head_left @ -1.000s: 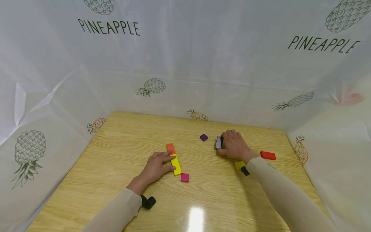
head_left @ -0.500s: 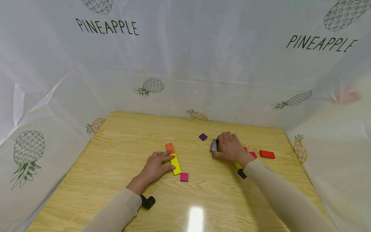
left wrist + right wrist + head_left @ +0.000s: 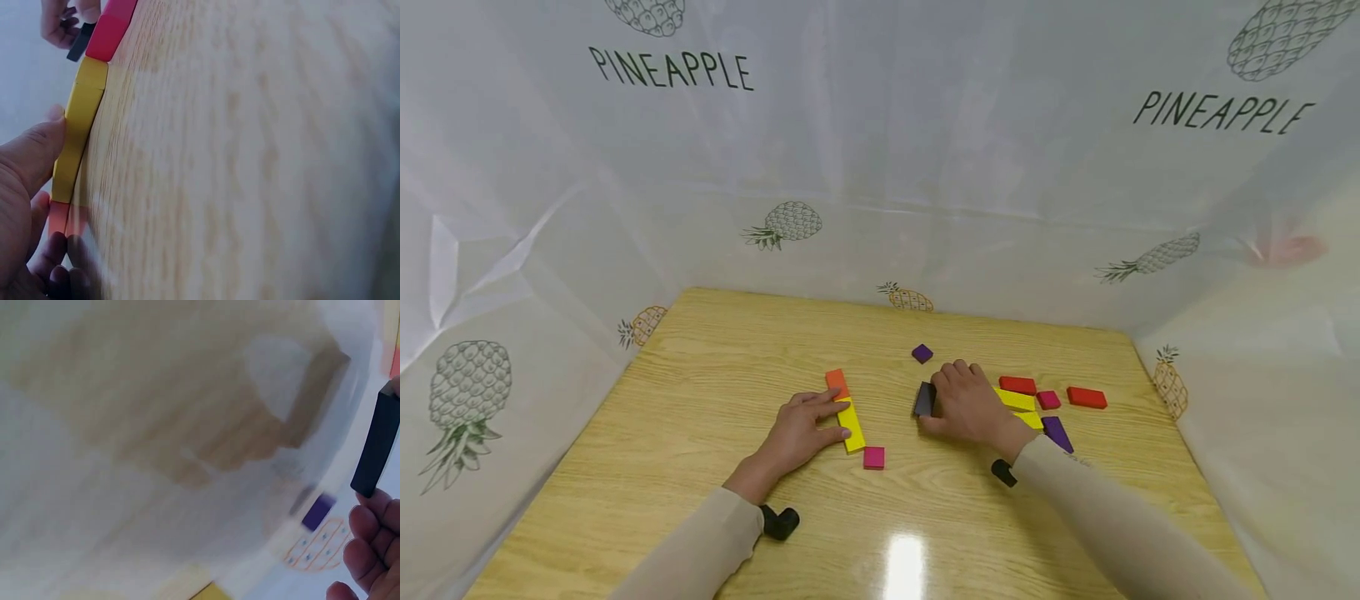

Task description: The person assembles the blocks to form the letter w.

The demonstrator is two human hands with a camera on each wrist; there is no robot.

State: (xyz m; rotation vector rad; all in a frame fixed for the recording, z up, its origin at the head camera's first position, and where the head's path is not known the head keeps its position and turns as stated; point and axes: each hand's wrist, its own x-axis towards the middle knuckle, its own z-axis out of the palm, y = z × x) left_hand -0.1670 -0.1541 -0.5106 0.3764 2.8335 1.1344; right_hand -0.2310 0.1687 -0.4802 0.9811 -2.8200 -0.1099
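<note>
My left hand [image 3: 803,432] rests beside a yellow block [image 3: 852,427], its thumb and fingertips touching it and the orange block [image 3: 837,382] set end to end with it. A square pink block [image 3: 874,457] lies by the yellow block's near end. My right hand [image 3: 967,406] pinches a black block [image 3: 925,400] between thumb and fingers, to the right of the yellow one. In the right wrist view the black block [image 3: 377,447] shows at the right edge with fingertips at its end. The left wrist view shows the thumb against the yellow block [image 3: 80,119].
A small purple block [image 3: 922,353] lies at the back. Right of the right hand are a red block [image 3: 1017,385], yellow blocks [image 3: 1017,400], a small pink block [image 3: 1048,400], a purple block [image 3: 1057,434] and another red block [image 3: 1087,397]. A pineapple-print sheet [image 3: 1000,183] surrounds the wooden table.
My right hand has moved left and nearer with the black block, uncovering the red, yellow, pink and purple blocks behind it. The left hand has stayed at the yellow and orange blocks.
</note>
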